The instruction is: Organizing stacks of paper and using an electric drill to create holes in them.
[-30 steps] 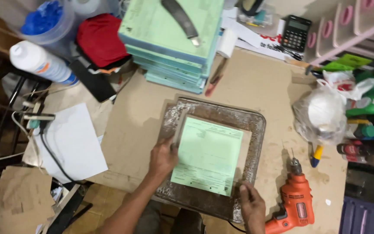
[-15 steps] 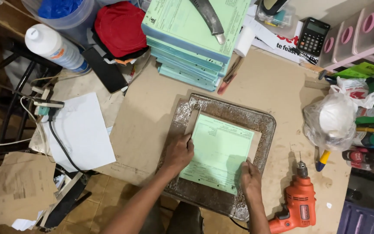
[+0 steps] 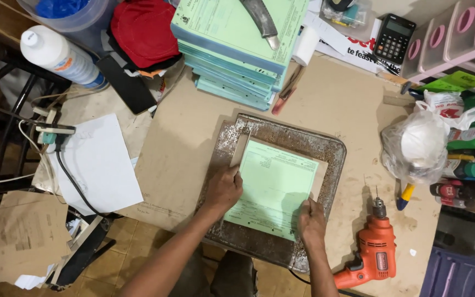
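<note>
A stack of light green printed sheets (image 3: 275,184) lies on a brown cardboard backing inside a rusty metal tray (image 3: 336,151) on the brown worktop. My left hand (image 3: 224,190) presses flat on the sheets' left edge. My right hand (image 3: 311,223) rests on the lower right corner of the sheets, fingers on the paper. Neither hand lifts anything.
A tall pile of green forms (image 3: 237,44) with a curved blade (image 3: 260,19) on top stands behind the tray. An orange drill (image 3: 372,253) lies at the right front, a white bag (image 3: 416,146) to the right, a calculator (image 3: 394,38) and a white bottle (image 3: 61,55) farther back.
The view has shifted a little. My right hand has moved up from the tray's lower rim onto the sheets' corner. My left hand stays at the left edge.
</note>
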